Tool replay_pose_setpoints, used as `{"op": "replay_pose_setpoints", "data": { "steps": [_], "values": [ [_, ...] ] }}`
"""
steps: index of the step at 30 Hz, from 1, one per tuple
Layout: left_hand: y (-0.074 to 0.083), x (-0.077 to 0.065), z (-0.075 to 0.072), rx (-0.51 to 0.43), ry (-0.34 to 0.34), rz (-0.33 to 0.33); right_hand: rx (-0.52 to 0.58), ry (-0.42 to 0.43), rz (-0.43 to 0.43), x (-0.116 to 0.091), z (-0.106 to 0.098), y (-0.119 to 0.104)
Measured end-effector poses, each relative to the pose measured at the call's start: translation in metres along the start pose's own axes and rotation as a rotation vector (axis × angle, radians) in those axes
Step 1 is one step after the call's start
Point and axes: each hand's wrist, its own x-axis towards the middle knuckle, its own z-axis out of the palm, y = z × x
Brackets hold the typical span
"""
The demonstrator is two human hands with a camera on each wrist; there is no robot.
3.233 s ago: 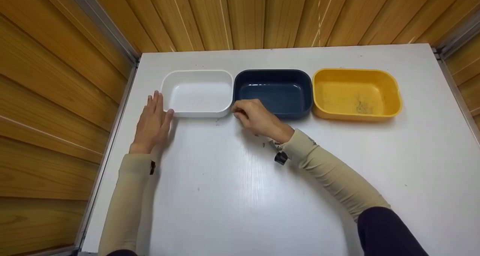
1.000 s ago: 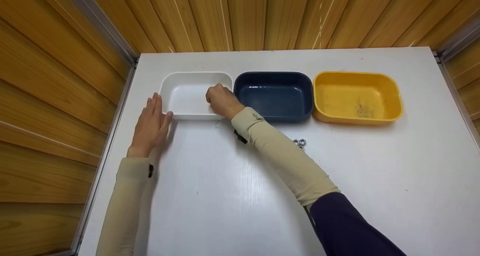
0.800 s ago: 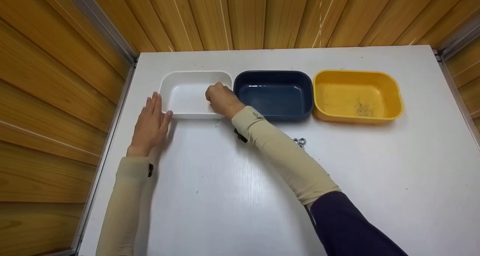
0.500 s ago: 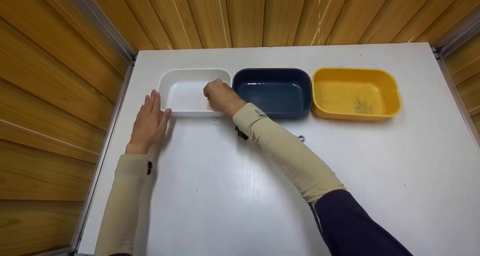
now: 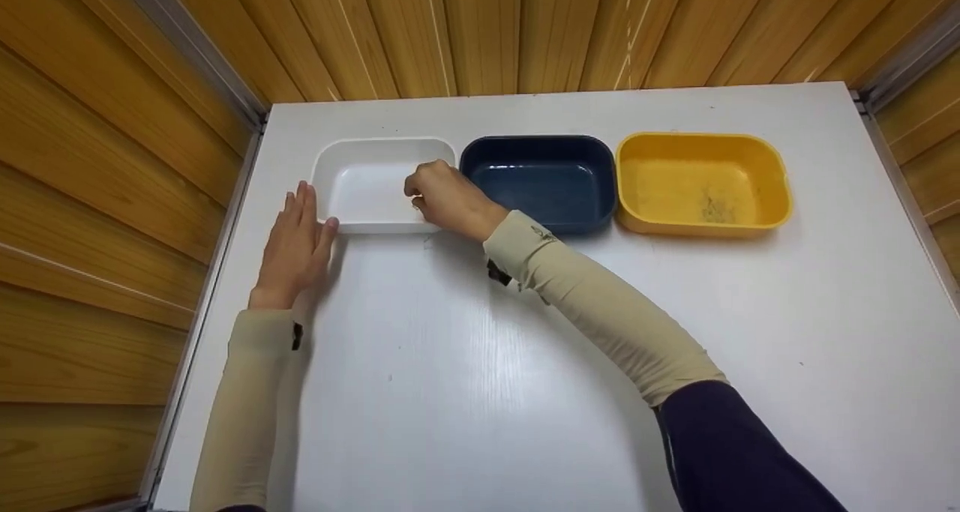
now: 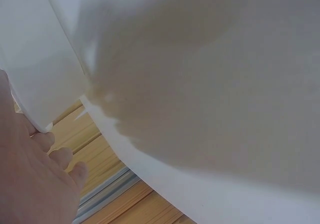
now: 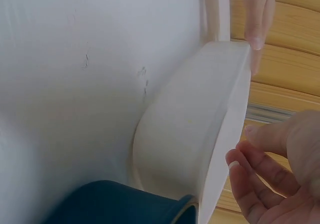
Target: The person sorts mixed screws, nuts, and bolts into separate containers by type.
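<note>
Wood-plank walls (image 5: 480, 32) and grey metal rails (image 5: 203, 47) around a white table (image 5: 420, 422).

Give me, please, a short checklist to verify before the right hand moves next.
1. Right hand over white container: ok.
2. Right hand free of objects: ok, none visible.
3. Left hand at white container's left side: ok.
4. Dark blue container upright: ok.
5. Yellow container clean inside: not ok, dark marks.
6. Table beneath right forearm clear: cannot tell, hidden.
</note>
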Motion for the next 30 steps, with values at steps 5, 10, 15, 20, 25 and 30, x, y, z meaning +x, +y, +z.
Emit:
{"op": "replay_pose_setpoints", "data": {
  "steps": [5,10,15,20,25,30],
  "values": [
    [-0.001,-0.001,0.003,0.01,-0.008,-0.001,0.023,0.018,-0.035,-0.012,-0.007,0.001],
    [-0.002,-0.002,0.002,0.011,-0.011,-0.005,0.054,0.062,-0.068,-0.027,-0.015,0.002],
    [0.0,0.0,0.001,0.005,-0.004,0.004,0.108,0.115,-0.09,-0.048,-0.024,0.005],
    [0.002,0.002,0.001,0.001,0.002,0.021,0.149,0.141,-0.097,-0.069,-0.027,0.008],
    [0.001,0.0,0.001,0.002,-0.015,0.008,0.158,0.123,-0.119,-0.092,-0.024,0.014],
    [0.0,0.0,-0.001,0.004,-0.005,0.011,0.131,0.095,-0.155,-0.109,-0.02,0.019]
  ]
}}
